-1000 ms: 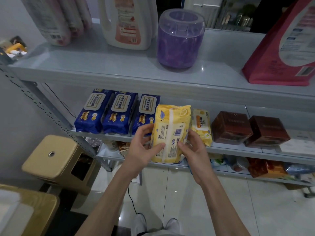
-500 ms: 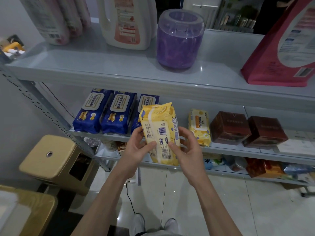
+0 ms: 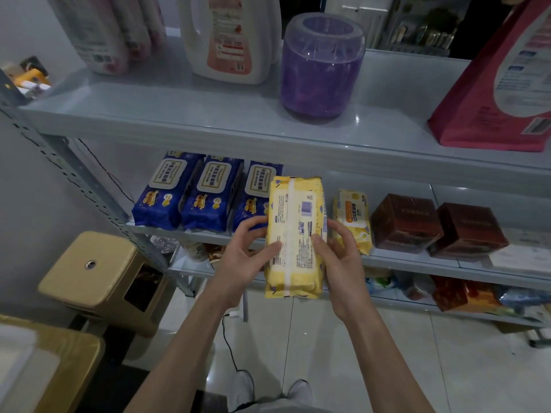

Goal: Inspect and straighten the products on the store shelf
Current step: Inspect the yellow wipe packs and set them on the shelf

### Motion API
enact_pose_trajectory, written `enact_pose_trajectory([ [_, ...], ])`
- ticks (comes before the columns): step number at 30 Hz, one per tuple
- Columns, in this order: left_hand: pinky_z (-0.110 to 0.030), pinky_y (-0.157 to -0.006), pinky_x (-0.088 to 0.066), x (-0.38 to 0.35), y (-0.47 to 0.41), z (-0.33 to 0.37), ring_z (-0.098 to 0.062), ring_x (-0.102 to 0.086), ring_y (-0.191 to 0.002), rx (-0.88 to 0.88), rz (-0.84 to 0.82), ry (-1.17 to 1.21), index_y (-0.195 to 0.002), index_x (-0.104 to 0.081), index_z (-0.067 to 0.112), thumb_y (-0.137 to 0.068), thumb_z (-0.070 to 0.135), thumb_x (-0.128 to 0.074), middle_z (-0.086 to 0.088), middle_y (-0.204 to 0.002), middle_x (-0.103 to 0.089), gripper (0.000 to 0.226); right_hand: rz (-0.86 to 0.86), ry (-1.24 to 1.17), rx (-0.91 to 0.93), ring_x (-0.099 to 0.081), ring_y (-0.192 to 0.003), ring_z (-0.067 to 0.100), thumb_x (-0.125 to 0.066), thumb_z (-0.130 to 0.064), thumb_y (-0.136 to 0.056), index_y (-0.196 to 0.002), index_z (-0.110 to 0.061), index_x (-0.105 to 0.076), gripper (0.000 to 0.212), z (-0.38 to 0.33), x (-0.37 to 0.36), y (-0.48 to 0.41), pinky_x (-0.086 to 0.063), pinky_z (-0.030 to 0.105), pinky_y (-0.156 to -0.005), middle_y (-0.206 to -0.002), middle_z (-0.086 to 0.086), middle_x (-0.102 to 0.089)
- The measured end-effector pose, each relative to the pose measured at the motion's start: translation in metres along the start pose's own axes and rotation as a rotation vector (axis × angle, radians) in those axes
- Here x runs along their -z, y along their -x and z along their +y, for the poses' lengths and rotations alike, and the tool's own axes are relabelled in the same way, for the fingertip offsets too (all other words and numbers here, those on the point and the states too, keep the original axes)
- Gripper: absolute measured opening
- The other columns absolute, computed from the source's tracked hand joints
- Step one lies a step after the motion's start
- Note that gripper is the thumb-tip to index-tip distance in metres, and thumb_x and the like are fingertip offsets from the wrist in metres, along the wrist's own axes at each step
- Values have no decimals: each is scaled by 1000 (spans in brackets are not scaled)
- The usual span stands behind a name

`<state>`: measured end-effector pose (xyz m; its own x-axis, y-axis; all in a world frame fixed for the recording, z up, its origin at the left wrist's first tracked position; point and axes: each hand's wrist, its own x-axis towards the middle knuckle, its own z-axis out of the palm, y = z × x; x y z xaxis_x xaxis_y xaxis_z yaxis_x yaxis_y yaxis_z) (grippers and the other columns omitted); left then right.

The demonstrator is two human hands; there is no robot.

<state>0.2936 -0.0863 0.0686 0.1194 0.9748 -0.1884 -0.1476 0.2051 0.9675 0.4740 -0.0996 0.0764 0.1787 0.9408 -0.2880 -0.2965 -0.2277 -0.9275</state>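
A yellow wipes pack (image 3: 295, 234) is held upright in front of the middle shelf (image 3: 417, 262), its back with the barcode facing me. My left hand (image 3: 246, 254) grips its left edge and my right hand (image 3: 340, 257) grips its right edge, thumbs on the back. Three blue wipes packs (image 3: 193, 192) lean in a row on the shelf to the left. A smaller yellow pack (image 3: 353, 216) stands just behind my right hand. Two dark red boxes (image 3: 435, 225) sit further right.
The top shelf (image 3: 208, 114) carries pink packs, a white detergent jug (image 3: 229, 37), a purple jar (image 3: 322, 64) and a red bag (image 3: 501, 84). A tan stool (image 3: 98, 278) stands at the lower left. Mixed goods fill the bottom shelf. A cable runs over the tiled floor.
The yellow pack was tilted left half a second ago; both hands have turned it upright again, with its back square to me, and shifted it slightly right.
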Motion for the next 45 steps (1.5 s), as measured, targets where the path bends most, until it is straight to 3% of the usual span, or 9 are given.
enact_pose_trajectory([
  [6,-50,-81,-62,-5,-7,8,-23,-74,-101,64,80,8,-127,-61,28,-89,23,-76,-3,-122,-70,41,-95,-11,-72,-74,-109,26,-69,-8,-96,-133,-33,-61,46,-11,9,-3,-58,56,-95,-119,4,-76],
  [10,-47,-82,-62,-4,-11,15,-25,-72,-107,107,37,46,-129,-64,31,-96,18,-69,-3,-120,-73,36,-82,-45,-59,-74,-107,28,-68,-9,-96,-134,-32,-60,45,-17,9,-2,-59,55,-93,-117,4,-77],
  [17,-30,-65,-57,-7,-13,23,-19,-73,-82,190,24,176,-135,-62,27,-97,22,-68,-11,-115,-74,39,-60,-62,-89,-76,-103,24,-68,-17,-97,-129,-24,-67,32,-29,6,-3,-58,47,-91,-111,3,-79],
  [25,-40,-73,-58,-8,-15,22,-21,-72,-84,236,47,211,-130,-65,28,-99,26,-64,-5,-105,-76,31,-62,-32,-73,-76,-98,15,-68,-23,-98,-129,-23,-68,31,-33,1,1,-57,35,-82,-108,-2,-79],
  [31,-42,-86,-58,-4,-14,21,-29,-68,-117,306,35,235,-134,-63,25,-100,37,-60,-8,-126,-72,36,-121,46,-51,-74,-105,17,-56,-31,-105,-129,-27,-70,28,-35,-3,5,-59,38,-86,-115,-5,-77],
  [35,-42,-80,-60,-2,-14,18,-24,-72,-108,247,38,261,-134,-62,27,-98,21,-64,-3,-122,-74,37,-133,90,-58,-73,-109,18,-60,-31,-103,-130,-29,-69,28,-32,-1,1,-60,37,-84,-120,-4,-76],
  [39,-49,-86,-62,-5,-14,18,-19,-70,-112,87,131,48,-133,-55,32,-86,5,-78,10,-130,-65,59,-98,215,-67,-71,-111,11,-71,-41,-95,-118,-33,-73,24,-29,-2,-5,-58,37,-95,-120,-9,-74],
  [42,-43,-83,-63,-11,-13,20,-17,-71,-106,66,108,-48,-142,-46,30,-83,8,-82,13,-130,-63,73,-66,222,-57,-74,-99,9,-77,-42,-90,-123,-38,-65,35,-22,-9,-6,-62,30,-77,-121,-6,-72],
  [45,-46,-87,-61,-15,-12,24,-22,-73,-104,98,17,-16,-142,-54,28,-94,17,-71,6,-124,-71,52,-67,209,-57,-76,-99,17,-81,-42,-86,-135,-42,-57,54,-15,-10,-6,-63,32,-69,-123,0,-71],
])
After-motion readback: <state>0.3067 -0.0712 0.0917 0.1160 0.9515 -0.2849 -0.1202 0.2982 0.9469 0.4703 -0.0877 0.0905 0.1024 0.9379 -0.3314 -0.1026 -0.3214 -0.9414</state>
